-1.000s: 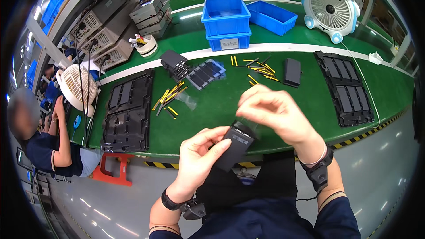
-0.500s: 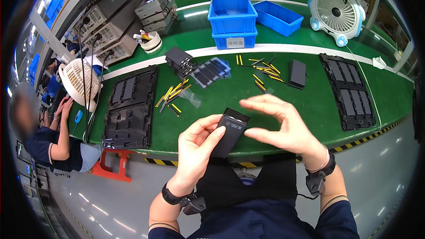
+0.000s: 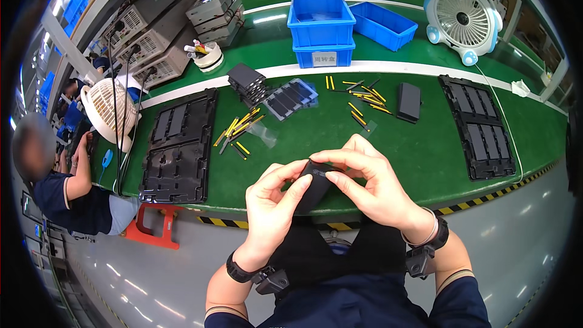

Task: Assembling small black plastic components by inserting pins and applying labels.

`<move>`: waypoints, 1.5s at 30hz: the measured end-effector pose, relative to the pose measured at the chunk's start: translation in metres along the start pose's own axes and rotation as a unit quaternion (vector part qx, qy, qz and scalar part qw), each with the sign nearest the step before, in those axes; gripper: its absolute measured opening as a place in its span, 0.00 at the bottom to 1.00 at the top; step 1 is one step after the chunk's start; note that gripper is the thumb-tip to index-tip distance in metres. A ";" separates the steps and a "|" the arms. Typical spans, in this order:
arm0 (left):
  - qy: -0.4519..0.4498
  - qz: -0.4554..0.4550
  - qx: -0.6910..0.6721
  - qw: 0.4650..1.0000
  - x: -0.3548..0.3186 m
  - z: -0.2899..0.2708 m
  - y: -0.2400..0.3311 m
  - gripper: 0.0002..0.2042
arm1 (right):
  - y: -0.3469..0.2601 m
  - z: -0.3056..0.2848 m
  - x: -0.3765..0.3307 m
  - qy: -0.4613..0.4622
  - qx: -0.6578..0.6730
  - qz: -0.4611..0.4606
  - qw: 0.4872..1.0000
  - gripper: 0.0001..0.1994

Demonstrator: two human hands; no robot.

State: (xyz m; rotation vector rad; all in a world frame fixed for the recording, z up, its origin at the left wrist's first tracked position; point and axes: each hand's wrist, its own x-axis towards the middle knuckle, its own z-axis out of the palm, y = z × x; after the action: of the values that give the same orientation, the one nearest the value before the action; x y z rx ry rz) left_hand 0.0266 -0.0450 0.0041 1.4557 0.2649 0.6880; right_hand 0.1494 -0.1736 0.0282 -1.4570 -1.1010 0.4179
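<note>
My left hand (image 3: 271,205) grips a flat black battery (image 3: 314,193) by its left edge, thumb on its face. The battery is tilted, over the bench's front edge, with small pale print near its upper end. My right hand (image 3: 378,189) pinches the battery's upper right end between thumb and fingers. The fingertips of both hands nearly meet at the top edge and hide part of it. Ahead of the hands lie loose yellow-and-black strips (image 3: 370,98), with more strips (image 3: 238,130) to the left. A small piece of clear film (image 3: 261,135) lies beside those.
Black trays with flat cells stand left (image 3: 180,146) and right (image 3: 478,127). A stack of black pieces (image 3: 245,82), blue film sheets (image 3: 291,98) and a black block (image 3: 409,102) lie between. Farther back are blue bins (image 3: 320,21) and a fan (image 3: 464,17). A co-worker (image 3: 79,191) sits left.
My right hand has moved left, from open beside the battery to pinching its upper end. My left hand keeps its grip. The co-worker's arm has shifted slightly.
</note>
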 end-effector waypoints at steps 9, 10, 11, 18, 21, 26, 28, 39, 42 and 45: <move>0.020 -0.043 -0.086 0.995 -0.001 -0.006 0.004 0.12 | 0.002 -0.017 -0.019 0.022 -0.129 -0.076 0.988 0.09; 0.006 -0.049 -0.090 0.995 0.001 -0.007 0.005 0.12 | 0.003 -0.019 -0.020 0.048 -0.040 -0.004 0.998 0.07; 0.005 -0.050 -0.091 0.995 0.002 -0.007 0.005 0.12 | 0.005 -0.020 -0.020 0.074 0.051 0.068 0.994 0.06; -0.016 -0.043 -0.032 0.998 -0.001 0.001 0.007 0.12 | 0.008 -0.017 0.001 -0.031 0.241 0.230 0.942 0.09; -0.016 -0.055 -0.022 0.998 -0.003 0.000 0.003 0.13 | 0.012 -0.009 -0.004 -0.006 0.224 0.201 0.953 0.08; -0.027 -0.081 -0.009 0.996 -0.002 -0.002 0.003 0.13 | 0.019 0.009 0.000 0.056 0.210 0.160 0.963 0.10; -0.030 -0.083 -0.023 0.996 -0.001 -0.002 0.000 0.13 | 0.024 0.014 0.005 0.071 0.168 0.154 0.971 0.11; 0.013 -0.122 -0.043 0.992 0.003 -0.005 -0.002 0.15 | 0.029 0.018 -0.003 0.035 0.319 0.248 0.914 0.14; 0.010 -0.088 -0.025 0.996 0.001 -0.005 -0.007 0.16 | 0.031 0.024 -0.008 0.061 0.306 0.201 0.929 0.11; 0.024 -0.089 -0.037 0.995 0.001 -0.006 -0.007 0.17 | 0.033 0.024 -0.010 0.056 0.301 0.188 0.933 0.12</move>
State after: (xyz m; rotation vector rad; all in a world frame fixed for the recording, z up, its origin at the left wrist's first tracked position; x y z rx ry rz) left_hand 0.0254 -0.0392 -0.0035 1.3287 0.3978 0.5823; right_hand 0.1377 -0.1630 -0.0112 -1.1099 -0.5206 0.8493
